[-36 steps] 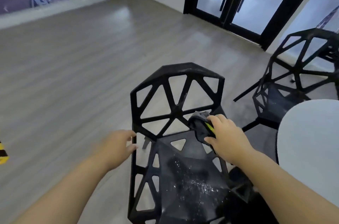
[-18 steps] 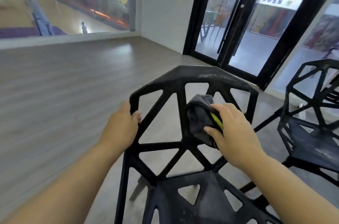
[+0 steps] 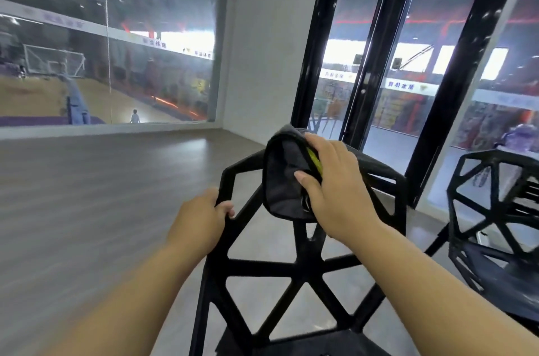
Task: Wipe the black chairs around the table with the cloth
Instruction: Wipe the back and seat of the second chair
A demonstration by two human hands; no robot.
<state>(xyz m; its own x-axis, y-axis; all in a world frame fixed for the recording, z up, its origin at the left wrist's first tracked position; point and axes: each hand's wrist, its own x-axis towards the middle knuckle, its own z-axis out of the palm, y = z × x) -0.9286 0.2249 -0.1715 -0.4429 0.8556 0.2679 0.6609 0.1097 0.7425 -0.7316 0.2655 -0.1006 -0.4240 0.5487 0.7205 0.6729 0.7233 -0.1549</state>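
Looking down the backrest of the near black chair (image 3: 262, 265), with its open triangle lattice filling the lower middle of the view and only a sliver of seat showing at the bottom edge; got the left hand (image 3: 201, 218) curled round the slanted bar at the upper left corner of that backrest, proper grip, one digit showing over the near face of the bar and the rest tucked behind it; got the right hand (image 3: 335, 189) up on the top edge of the same backrest, clamped on a dark grey cloth (image 3: 281, 178), thumb pressing it from the near side and fingers curled over the top, so pinching rather than spread flat; cloth-wise, folded over the top edge about mid-way along and draped down the near face, with a strip of yellow-green peeking out just under the fingers; off to the right edge, a second black chair (image 3: 495, 210) of the same lattice style, apart from the first and pretty blurry; under both, grey wood-look floor (image 3: 87, 195); behind, black-framed glass doors (image 3: 320, 35), plus a big window (image 3: 116, 49) on the left onto a sports court.
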